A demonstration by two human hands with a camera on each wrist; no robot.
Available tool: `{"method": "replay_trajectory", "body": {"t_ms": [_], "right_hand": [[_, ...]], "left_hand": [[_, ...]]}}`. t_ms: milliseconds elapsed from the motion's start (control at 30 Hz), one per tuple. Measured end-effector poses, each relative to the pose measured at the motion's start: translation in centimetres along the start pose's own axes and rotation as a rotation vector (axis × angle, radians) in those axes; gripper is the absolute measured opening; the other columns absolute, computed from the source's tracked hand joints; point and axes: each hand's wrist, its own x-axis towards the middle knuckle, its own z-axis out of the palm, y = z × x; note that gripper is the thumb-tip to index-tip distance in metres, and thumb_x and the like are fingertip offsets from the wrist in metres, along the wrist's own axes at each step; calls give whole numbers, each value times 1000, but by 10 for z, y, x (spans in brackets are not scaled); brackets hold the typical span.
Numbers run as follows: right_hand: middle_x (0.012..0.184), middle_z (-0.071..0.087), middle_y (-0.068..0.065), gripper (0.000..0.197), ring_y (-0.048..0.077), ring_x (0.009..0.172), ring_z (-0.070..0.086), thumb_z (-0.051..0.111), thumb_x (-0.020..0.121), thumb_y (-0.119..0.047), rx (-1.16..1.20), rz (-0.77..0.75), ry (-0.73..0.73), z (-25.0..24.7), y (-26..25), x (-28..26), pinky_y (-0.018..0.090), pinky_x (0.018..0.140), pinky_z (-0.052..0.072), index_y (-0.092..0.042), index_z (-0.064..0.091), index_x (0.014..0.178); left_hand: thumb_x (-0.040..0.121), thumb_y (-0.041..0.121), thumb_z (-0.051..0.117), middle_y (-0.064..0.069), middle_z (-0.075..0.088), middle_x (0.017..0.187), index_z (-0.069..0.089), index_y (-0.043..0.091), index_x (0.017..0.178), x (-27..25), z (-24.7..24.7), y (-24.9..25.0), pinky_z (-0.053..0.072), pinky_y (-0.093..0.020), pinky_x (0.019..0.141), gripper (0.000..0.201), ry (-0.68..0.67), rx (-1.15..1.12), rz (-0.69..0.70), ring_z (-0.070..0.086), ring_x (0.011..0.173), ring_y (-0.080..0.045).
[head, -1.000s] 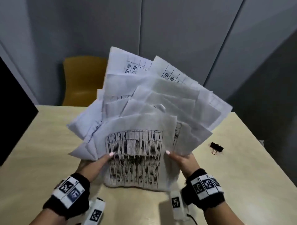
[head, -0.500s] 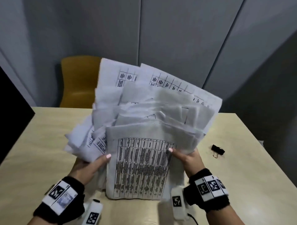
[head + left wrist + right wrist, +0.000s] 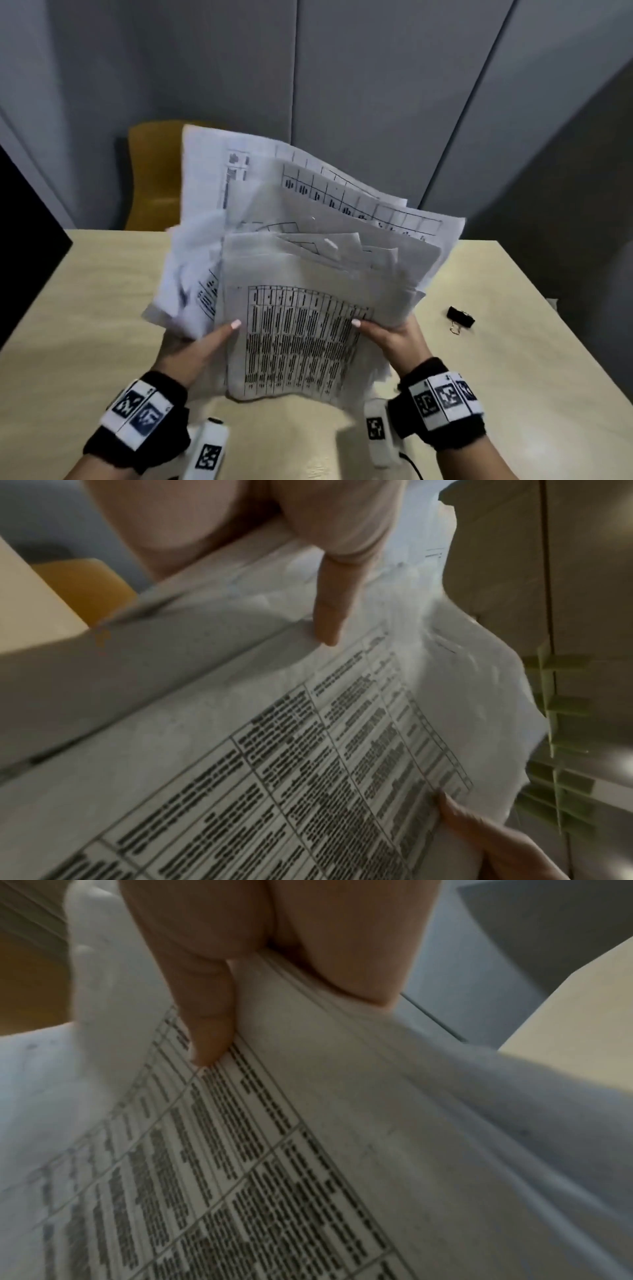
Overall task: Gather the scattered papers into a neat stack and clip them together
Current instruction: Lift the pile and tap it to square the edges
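A fanned bundle of white papers [image 3: 301, 274] printed with tables stands nearly upright on the table, its bottom edge near me. My left hand [image 3: 202, 342] grips the bundle's left side, thumb on the front sheet [image 3: 308, 764] and fingers behind. My right hand [image 3: 390, 334] grips the right side the same way, thumb laid across the printed table [image 3: 240, 1150]. The sheets splay unevenly at the top and left. A black binder clip [image 3: 460, 318] lies on the table to the right of the papers, apart from both hands.
The light wooden table [image 3: 85, 308] has its right edge close to the clip. A yellow chair [image 3: 154, 174] stands behind the far edge, before grey wall panels. A dark object [image 3: 24, 246] juts in at the left.
The fan of papers has narrowed: both hands have squeezed the sheets inward and the spread-out tops have drawn closer together. The clip has not moved.
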Motion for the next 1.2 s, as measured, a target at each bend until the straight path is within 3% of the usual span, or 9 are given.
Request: {"method": "replay_trajectory", "body": {"t_ms": [100,167,367,567,667,833,967,1133,1200], "right_hand": [[71,74,-11,37,-1,72,67,74,56,14,63,-21,-12,-10,-7,0,12,66,52,-3,63,86],[78,75,-10,56,0,77,68,88,43,-6,98,-28,-23,-16,-4,-3,13,69,52,0,63,93],[78,74,-8,44,5,76,68,68,63,22,41,-32,-6,1,1,-1,19,69,54,-10,63,91],[79,75,-9,43,7,78,68,74,60,9,15,-30,37,6,7,-5,21,71,56,-16,61,91],[77,75,-8,40,6,76,68,77,60,9,64,-77,75,8,-1,-5,23,70,57,-15,63,89],[80,75,-9,54,2,78,68,79,48,8,88,-91,19,-6,-16,-10,15,67,53,-6,61,97],[87,75,-7,49,8,87,69,76,54,0,3,-61,-29,6,-10,-9,20,75,54,-14,63,99],[75,75,-4,38,10,75,70,70,65,15,88,-49,111,-1,-6,-10,21,66,56,-14,64,88],[75,74,-2,39,13,74,69,70,65,15,109,2,119,1,0,-12,21,63,56,-14,62,90]], "left_hand": [[51,21,89,1,71,105,59,11,114,13,-23,-4,57,-26,79,70,-19,-39,60,68,94,-6],[29,45,92,-8,71,108,59,8,116,11,-31,-6,55,-43,87,100,-69,-29,24,65,103,-24],[64,-3,76,23,72,79,63,15,102,5,-8,-12,55,-20,75,44,62,-9,22,67,76,6],[65,-2,79,23,70,85,64,20,95,5,-6,-16,51,-26,86,41,84,92,2,67,85,-4],[67,0,77,27,70,73,62,22,97,9,-2,-3,53,-14,71,40,86,14,55,65,73,10],[24,51,90,14,74,96,74,21,90,10,-18,10,55,-20,80,75,-95,-1,84,68,90,-2],[39,29,92,20,71,101,62,18,110,7,-5,-2,51,-13,79,78,-142,9,66,63,102,2],[39,28,90,19,74,79,73,23,80,14,-18,-9,57,-26,73,45,-11,9,33,68,85,-8],[57,6,84,21,73,76,69,21,89,9,-13,-7,57,-19,69,38,-9,6,21,69,88,-10]]}}
